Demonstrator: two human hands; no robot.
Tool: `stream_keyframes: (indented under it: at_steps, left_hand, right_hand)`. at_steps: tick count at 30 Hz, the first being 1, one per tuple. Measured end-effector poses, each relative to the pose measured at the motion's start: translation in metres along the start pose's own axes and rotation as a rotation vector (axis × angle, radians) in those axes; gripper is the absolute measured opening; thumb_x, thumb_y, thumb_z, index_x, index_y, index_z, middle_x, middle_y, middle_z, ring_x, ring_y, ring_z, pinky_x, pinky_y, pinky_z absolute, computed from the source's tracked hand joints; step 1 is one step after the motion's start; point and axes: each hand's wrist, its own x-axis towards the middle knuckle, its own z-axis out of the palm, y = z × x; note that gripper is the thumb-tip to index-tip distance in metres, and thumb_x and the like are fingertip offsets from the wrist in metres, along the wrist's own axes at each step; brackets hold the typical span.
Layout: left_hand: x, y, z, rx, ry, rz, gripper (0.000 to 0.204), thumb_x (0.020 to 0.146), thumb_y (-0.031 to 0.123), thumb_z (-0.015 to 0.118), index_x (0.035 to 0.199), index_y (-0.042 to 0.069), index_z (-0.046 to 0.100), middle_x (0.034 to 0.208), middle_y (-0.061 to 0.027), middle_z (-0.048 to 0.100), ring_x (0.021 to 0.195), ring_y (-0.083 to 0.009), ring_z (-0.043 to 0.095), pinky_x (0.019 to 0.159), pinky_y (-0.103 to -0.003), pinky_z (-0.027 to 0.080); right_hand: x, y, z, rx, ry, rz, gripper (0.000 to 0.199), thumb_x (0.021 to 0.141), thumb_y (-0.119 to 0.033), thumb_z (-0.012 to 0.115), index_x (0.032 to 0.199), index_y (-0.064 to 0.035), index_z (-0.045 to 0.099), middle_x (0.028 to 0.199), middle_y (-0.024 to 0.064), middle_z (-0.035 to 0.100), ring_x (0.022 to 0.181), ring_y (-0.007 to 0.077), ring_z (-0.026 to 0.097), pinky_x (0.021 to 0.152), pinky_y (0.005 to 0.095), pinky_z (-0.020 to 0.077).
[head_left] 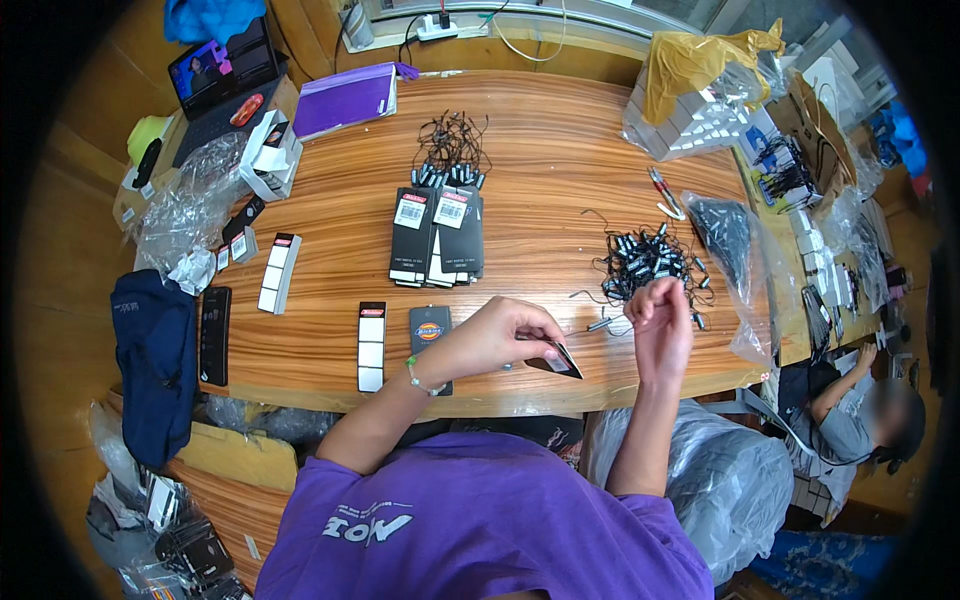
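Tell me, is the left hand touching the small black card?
Touching. The head view shows the left hand pinching the black card at its upper edge, above the table.

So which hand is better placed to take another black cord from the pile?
Probably the right hand. It is raised just in front of the tangled cord pile, pinching a thin string. The left hand is farther away and already holds a black tag card.

My left hand covers most of the black card; whatever my right hand pinches looks too thin to tell.
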Motion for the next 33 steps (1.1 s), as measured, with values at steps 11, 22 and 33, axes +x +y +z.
stream_keyframes:
  at_steps: [11,22,33]
  left_hand:
    - [0.006,-0.008,-0.002,-0.153,0.137,-0.02,0.011,0.08,0.002,0.063,0.089,-0.002,0.063,0.085,-0.0051,0.063,0.08,-0.0106,0.061,0.073,-0.022,0.049]
    - [0.009,-0.01,-0.002,-0.235,0.122,0.01,0.011,0.08,0.0,0.061,0.091,-0.002,0.062,0.087,-0.0061,0.063,0.084,-0.0121,0.061,0.076,-0.023,0.049]
    - [0.01,-0.011,-0.002,-0.243,0.159,0.011,0.011,0.08,0.001,0.061,0.091,-0.002,0.062,0.087,-0.0051,0.062,0.083,-0.0111,0.06,0.076,-0.023,0.048]
  right_hand:
    - [0.003,-0.021,-0.007,0.46,-0.143,0.038,0.047,0.077,0.01,0.052,0.122,0.0023,0.039,0.104,0.0133,0.05,0.092,0.0213,0.053,0.091,0.034,0.0428]
    - [0.003,-0.015,0.01,0.796,-0.132,0.098,0.028,0.089,0.0,0.046,0.116,0.0012,0.046,0.1,0.0088,0.058,0.092,0.0178,0.056,0.086,0.0308,0.046]
    - [0.003,-0.021,0.01,0.654,-0.151,0.043,0.028,0.089,-0.012,0.051,0.115,-0.0029,0.046,0.079,-0.004,0.057,0.063,0.0061,0.045,0.066,0.0234,0.0345]
